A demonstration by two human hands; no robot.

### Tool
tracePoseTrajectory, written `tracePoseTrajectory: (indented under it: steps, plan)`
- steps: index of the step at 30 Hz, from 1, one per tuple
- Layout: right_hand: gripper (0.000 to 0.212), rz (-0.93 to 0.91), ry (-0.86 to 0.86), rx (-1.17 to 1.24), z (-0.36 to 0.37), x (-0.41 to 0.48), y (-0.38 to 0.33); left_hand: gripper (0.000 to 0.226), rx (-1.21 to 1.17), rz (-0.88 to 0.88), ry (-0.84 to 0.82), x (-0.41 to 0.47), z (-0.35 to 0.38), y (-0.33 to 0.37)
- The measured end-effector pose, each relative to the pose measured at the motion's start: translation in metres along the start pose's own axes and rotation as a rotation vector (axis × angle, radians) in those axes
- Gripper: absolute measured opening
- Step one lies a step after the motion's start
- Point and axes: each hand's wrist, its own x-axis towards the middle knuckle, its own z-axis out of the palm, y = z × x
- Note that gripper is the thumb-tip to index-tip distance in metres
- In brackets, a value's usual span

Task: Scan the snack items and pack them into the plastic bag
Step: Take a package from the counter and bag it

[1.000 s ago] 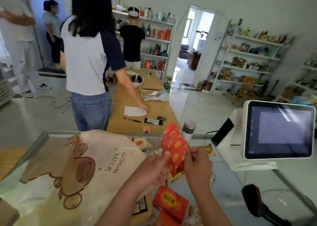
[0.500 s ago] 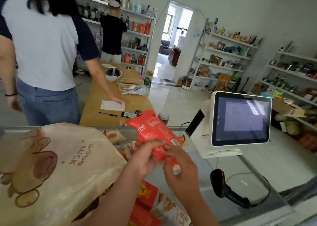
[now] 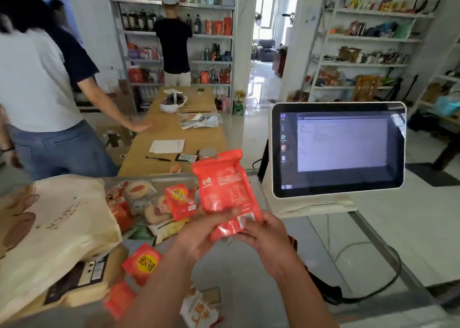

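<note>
With left hand [image 3: 199,236] and right hand [image 3: 267,238] in a pinch grip on the red packet [image 3: 224,190], angle its barcode [image 3: 245,220] toward what seems the scanner [image 3: 326,291].

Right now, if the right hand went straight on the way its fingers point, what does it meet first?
The pouch: the right hand grips its lower corner, fingers pointing up-left. Right behind that comes the left hand, gripping the same pouch. Depth beyond is unclear.

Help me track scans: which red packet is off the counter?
The tall red pouch, held by left hand and right hand; the other red packets lie on the counter.
</note>
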Motion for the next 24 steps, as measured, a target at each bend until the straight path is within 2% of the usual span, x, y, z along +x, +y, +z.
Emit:
tracePoseTrajectory:
  steps: [4, 8, 10, 14, 18, 24]
  plan:
    - [0.024, 0.043, -0.068, 0.011, -0.015, -0.002, 0.001, 0.08, 0.137, 0.014, 0.045, 0.0, 0.008, -0.014]
    - [0.022, 0.058, -0.1, 0.004, -0.016, 0.003, 0.006, 0.055, 0.154, 0.02, 0.066, 0.004, 0.001, -0.016]
    - [0.023, 0.051, -0.072, -0.056, -0.011, 0.006, 0.011, 0.046, 0.137, 0.01, 0.089, 0.006, -0.005, -0.018]
    - [0.017, 0.039, 0.016, -0.298, -0.005, 0.005, 0.016, 0.06, 0.061, -0.026, 0.057, 0.012, -0.018, -0.02]
    - [0.012, 0.04, 0.109, -0.432, -0.004, 0.001, 0.009, 0.039, -0.004, -0.056, -0.008, 0.017, -0.02, -0.027]
    - [0.011, -0.052, 0.263, -0.597, 0.001, -0.014, 0.013, 0.04, -0.04, -0.099, -0.101, 0.021, -0.019, -0.047]
